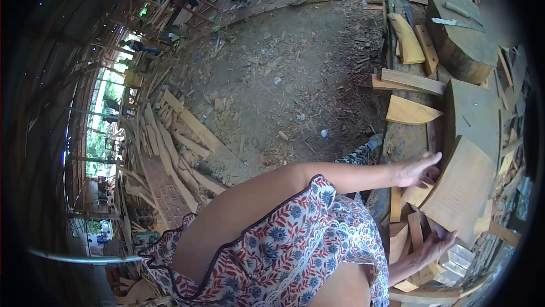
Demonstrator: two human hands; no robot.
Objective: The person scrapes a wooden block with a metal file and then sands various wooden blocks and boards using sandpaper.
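Observation:
A curved, pale wooden block [462, 190] with faint marks on its face stands tilted at the right. My left hand [434, 250] grips its lower corner, fingers wrapped round the edge. Higher in the view, my right hand [417, 172] is beside the block's left edge with its fingers apart; whether they touch the wood is unclear. Behind the block lies a larger grey-brown block [472, 111]. A curved yellowish wood piece [413, 111] rests nearby on a worn log [402, 142].
A stump [462, 43] at the upper right bears a blade with a handle [458, 23]. Near it lie a yellow wrapped item [406, 40] and wood strips [413, 81]. Planks [207, 134] and scraps lie across the dirt floor [284, 80]. Patterned fabric covers my body.

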